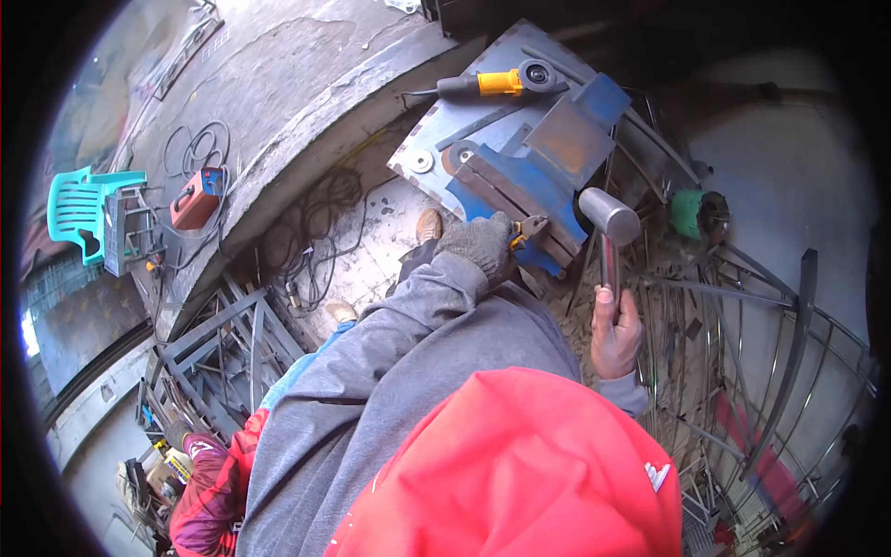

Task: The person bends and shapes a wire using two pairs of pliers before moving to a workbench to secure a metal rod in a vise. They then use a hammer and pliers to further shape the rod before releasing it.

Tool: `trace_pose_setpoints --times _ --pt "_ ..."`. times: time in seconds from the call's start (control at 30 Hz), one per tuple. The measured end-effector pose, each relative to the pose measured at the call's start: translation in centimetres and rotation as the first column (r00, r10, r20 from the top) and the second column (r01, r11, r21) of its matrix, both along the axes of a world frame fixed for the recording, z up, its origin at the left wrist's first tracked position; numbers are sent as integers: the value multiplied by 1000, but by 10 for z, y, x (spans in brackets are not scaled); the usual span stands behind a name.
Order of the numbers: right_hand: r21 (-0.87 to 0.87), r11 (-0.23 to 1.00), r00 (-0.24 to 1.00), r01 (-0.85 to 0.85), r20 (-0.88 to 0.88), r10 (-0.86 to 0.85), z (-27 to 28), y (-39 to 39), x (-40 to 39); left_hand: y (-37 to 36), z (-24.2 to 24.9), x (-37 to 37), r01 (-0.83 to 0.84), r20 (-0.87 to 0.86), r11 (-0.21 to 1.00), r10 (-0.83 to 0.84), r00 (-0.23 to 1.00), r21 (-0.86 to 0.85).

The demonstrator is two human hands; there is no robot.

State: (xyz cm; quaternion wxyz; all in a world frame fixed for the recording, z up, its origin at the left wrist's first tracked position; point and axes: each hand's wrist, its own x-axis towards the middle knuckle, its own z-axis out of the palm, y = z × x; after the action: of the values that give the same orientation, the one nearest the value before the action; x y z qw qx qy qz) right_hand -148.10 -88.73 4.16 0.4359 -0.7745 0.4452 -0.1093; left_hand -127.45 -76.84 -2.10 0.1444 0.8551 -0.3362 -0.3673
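Note:
My left hand (473, 249), in a grey knit glove, is closed around the yellow handles of a pair of pliers (532, 227). The pliers' head lies against the near jaw of a blue bench vise (566, 139); whether a workpiece is in its jaws is too small to tell. Bare and closed on the handle, my right hand (617, 334) holds a hammer (610, 218) upright, its metal head raised just right of the vise. Behind the vise, a yellow and black angle grinder (501, 84) rests on the metal worktable (497, 60). A small round disc (421, 161) sits at the table's left corner.
Coiled cables (325, 204) lie on the floor at left. A red welding machine (197, 200) and a teal chair (79, 209) stand beyond the concrete ledge. Welded metal frames (255, 339) fill the lower left, near a co-worker's maroon sleeve (206, 478). Metal racks (807, 306) stand at right.

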Motion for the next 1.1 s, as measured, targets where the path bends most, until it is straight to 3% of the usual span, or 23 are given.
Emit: trace_pose_setpoints --times 0.03,0.1,0.17,0.27,0.37,0.6,0.67,0.7,0.77,0.8,0.83,0.93,1.1 --pt "-5 1000 1000 5 2 -5 -1 -1 2 -4 3 3 5 2 1000 -5 1000 -5" --pt "152 988 1000 28 -11 -27 -7 -1 5 -8 9 10 94 17 995 -95 995 30" --pt "127 992 1000 1 -20 1 -26 -4 6 -12 18 15 120 19 992 -121 993 35" --pt "460 883 995 96 -42 -87 -53 -5 4 -14 19 17 148 37 988 -149 988 43" --pt "598 777 981 196 -113 -160 -48 -2 6 -12 13 15 150 73 988 -152 986 37" --pt "706 683 980 188 -89 -178 -54 -6 3 -13 17 18 126 108 989 -133 985 74" --pt "859 468 962 207 -90 -259 -54 -11 2 -10 18 23 147 70 986 -152 986 76" --pt "859 468 961 207 -88 -263 -57 -15 0 -7 19 24 161 28 984 -163 986 79" --pt "999 -41 917 7 -23 -398 -71 -23 -9 0 18 26 187 6 979 -188 982 76" --pt "979 -184 892 -82 -10 -451 -79 -26 -13 3 19 27 208 -16 975 -207 978 73" --pt "979 -185 892 -84 -9 -451 -86 -27 -17 4 22 28 208 -15 975 -208 978 75" --pt "867 -388 857 -312 80 -509 -100 -30 -23 5 29 29 277 -78 951 -269 960 138" --pt "879 -372 859 -299 78 -506 -97 -32 -21 7 25 25 259 -79 963 -253 964 70"
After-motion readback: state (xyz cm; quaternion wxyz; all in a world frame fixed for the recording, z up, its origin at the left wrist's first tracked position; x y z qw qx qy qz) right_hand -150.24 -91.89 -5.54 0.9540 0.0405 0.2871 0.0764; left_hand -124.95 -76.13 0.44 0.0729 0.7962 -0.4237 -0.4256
